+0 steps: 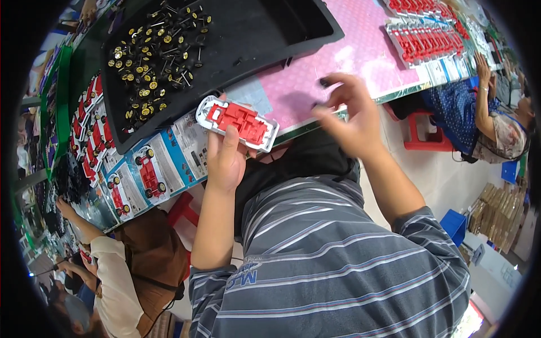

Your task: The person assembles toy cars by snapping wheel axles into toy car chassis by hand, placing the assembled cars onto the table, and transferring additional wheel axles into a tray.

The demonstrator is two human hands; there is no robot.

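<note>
Two hands [225, 166], one handheld toy-car chassis [242, 125], one black tray [239, 36] and dozens of yellow-hubbed wheels [153, 85] meet at one worktable [383, 62].

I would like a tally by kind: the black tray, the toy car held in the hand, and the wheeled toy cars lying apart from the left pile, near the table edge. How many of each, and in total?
Black tray: 1
Toy car in the left hand, red and white: 1
Separate wheeled toy cars: 2
Total: 4

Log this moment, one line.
left hand: holds red-and-white car body | right hand: raised, blurred dark bits at fingers | black tray: axled wheels
</note>
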